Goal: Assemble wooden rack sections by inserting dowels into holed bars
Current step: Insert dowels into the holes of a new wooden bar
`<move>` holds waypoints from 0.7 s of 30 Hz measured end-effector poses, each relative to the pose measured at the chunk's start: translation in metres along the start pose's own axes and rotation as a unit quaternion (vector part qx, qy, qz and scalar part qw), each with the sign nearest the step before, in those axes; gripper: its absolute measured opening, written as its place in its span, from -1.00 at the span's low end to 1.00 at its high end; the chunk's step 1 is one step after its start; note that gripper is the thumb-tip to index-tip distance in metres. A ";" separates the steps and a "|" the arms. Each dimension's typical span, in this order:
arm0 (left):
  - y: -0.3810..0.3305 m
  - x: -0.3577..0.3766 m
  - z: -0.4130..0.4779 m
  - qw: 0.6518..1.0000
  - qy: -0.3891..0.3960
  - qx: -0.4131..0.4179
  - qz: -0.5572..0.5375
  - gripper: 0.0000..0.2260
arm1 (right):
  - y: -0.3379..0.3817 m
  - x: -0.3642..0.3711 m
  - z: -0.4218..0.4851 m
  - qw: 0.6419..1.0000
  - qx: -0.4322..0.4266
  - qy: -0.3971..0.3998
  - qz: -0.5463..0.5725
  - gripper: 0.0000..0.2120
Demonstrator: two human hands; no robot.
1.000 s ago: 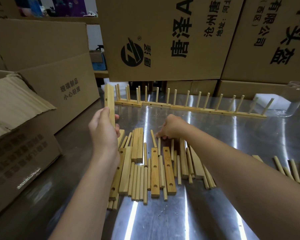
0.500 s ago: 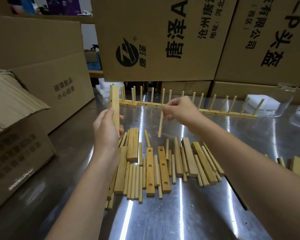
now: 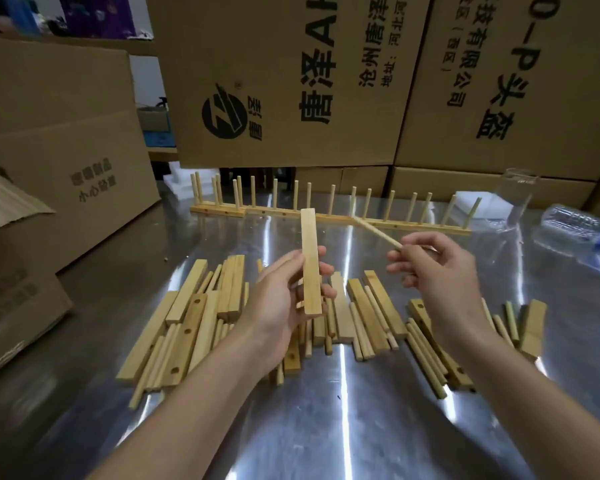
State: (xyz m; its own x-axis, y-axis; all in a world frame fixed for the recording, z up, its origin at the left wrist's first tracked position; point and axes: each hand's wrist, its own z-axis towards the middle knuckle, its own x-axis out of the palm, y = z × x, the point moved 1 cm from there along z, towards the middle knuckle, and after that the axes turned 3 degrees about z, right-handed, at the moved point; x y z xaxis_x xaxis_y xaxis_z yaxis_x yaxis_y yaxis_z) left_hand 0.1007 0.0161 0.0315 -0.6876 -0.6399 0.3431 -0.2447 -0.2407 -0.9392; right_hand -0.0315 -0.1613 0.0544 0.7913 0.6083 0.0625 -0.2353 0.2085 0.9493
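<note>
Nearly upright bar (image 3: 310, 261) between left fingers (image 3: 327, 270)

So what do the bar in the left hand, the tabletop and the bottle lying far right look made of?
The bar in the left hand: pale unfinished wood, possibly bamboo, matte with faint lengthwise grain. The tabletop: bare metal, likely stainless steel, given streaky mirror-like reflections. The bottle: clear thin plastic, judging by its ribbed see-through wall.

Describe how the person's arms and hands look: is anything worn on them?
Nothing visible. The left hand and right hand have no gloves or rings, and the left forearm and right forearm show no sleeve, watch or bracelet within the picture.
</note>
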 end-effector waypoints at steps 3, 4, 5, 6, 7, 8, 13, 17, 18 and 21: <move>0.008 0.009 -0.003 1.000 0.006 -0.001 0.008 -0.73 | -0.015 -0.009 -0.013 0.999 -0.036 -0.006 -0.007 -0.90; 0.009 0.010 -0.003 1.000 0.005 0.004 0.006 -0.76 | -0.022 -0.010 -0.017 0.999 -0.041 0.003 -0.009 -0.91; 0.010 0.011 -0.003 1.000 0.003 0.009 0.002 -0.78 | -0.028 -0.011 -0.019 0.999 -0.043 0.015 -0.014 -0.92; 0.011 0.011 -0.003 1.000 0.001 0.014 -0.001 -0.79 | -0.032 -0.012 -0.020 0.998 -0.045 0.025 -0.023 -0.92; 0.012 0.011 -0.003 1.000 0.000 0.019 0.001 -0.79 | -0.034 -0.013 -0.021 0.998 -0.047 0.027 -0.028 -0.93; 0.012 0.010 -0.003 1.000 0.002 0.025 0.010 -0.77 | -0.035 -0.013 -0.020 0.998 -0.050 0.024 -0.025 -0.93; 0.017 0.005 -0.002 0.999 -0.012 0.038 0.033 -0.77 | -0.029 -0.013 -0.021 0.996 -0.085 0.024 -0.018 -0.78; 0.018 0.003 0.005 0.999 -0.005 0.030 0.026 -0.78 | -0.024 -0.010 -0.029 0.977 -0.166 0.049 -0.126 -0.79; 0.018 0.003 0.006 0.999 -0.002 0.026 0.024 -0.78 | -0.023 -0.008 -0.031 0.971 -0.182 0.051 -0.145 -0.79; 0.019 0.005 0.008 1.000 0.009 0.006 -0.001 -0.68 | -0.018 -0.002 -0.037 0.955 -0.222 0.053 -0.188 -0.77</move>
State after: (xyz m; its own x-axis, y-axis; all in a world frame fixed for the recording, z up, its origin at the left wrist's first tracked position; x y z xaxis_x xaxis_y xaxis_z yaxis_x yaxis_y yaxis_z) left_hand 0.0981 0.0020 0.0156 -0.6997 -0.6263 0.3439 -0.2371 -0.2505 -0.9386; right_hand -0.0500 -0.1378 0.0257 0.8112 0.4952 -0.3111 -0.1798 0.7174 0.6731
